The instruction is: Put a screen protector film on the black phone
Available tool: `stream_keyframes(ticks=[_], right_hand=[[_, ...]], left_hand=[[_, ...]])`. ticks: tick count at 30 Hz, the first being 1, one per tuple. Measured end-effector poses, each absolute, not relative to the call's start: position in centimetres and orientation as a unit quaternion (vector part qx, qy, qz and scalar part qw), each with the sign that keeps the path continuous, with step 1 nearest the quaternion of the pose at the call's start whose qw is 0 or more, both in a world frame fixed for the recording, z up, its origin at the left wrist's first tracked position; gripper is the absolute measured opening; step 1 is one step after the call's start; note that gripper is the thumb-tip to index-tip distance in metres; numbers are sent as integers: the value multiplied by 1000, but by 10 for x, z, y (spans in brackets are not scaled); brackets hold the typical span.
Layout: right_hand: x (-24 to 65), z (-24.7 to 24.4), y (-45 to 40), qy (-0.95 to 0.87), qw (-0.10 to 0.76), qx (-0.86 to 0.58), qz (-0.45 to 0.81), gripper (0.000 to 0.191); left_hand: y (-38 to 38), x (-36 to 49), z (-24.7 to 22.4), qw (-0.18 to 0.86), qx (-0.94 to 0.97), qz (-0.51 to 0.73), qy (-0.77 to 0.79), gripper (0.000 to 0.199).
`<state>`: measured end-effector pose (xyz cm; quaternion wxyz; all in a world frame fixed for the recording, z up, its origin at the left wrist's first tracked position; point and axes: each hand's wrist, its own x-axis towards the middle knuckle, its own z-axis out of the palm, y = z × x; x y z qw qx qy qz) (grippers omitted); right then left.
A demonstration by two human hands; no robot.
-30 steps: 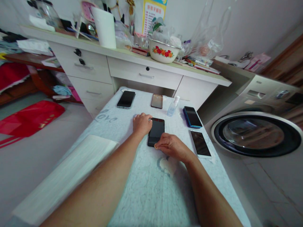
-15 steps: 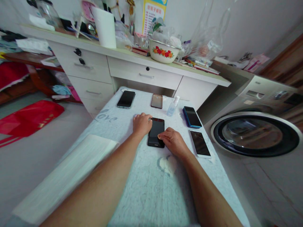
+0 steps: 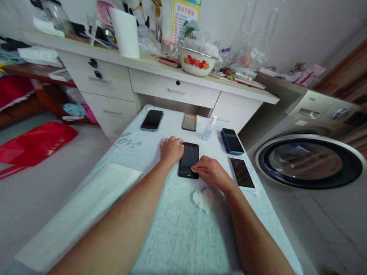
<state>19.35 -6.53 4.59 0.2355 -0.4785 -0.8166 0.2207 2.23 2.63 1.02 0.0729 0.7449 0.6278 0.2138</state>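
A black phone [image 3: 189, 157] lies face up on the cloth-covered table [image 3: 183, 229]. My left hand [image 3: 171, 149] rests at its upper left edge, fingers closed, with a small dark thing partly visible at the fingertips. Over the lower right part of the screen, my right hand [image 3: 208, 170] is pinched, pressing something small and tan against the glass. Beyond them are a phone case [image 3: 189, 122] and a clear spray bottle [image 3: 208, 129]. On the right lie a blue-edged phone [image 3: 232, 141] and a white phone [image 3: 242, 173]; another dark phone [image 3: 152, 120] lies at the back left.
A white desk [image 3: 174, 84] with drawers stands behind the table, holding a flowered bowl [image 3: 197, 62] and a paper roll [image 3: 125, 33]. At the right is a washing machine [image 3: 309, 141]. A red bag [image 3: 37, 143] lies on the floor at the left.
My right hand has shifted very slightly near the bottom of the screen, still pinched. My left hand stays at the phone's edge. The whole view has moved slightly.
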Motion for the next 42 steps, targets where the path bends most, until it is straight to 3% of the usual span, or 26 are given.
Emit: stream_keyframes(ticks=[12, 24, 42], right_hand=[[202, 47, -67, -800, 219, -399, 391, 11], [200, 38, -66, -721, 286, -461, 431, 11], [197, 29, -55, -756, 299, -548, 200, 13]], left_hand=[[28, 22, 7, 66, 749, 213, 624, 31], [27, 22, 9, 68, 748, 217, 624, 30], [27, 22, 9, 65, 749, 218, 623, 30]])
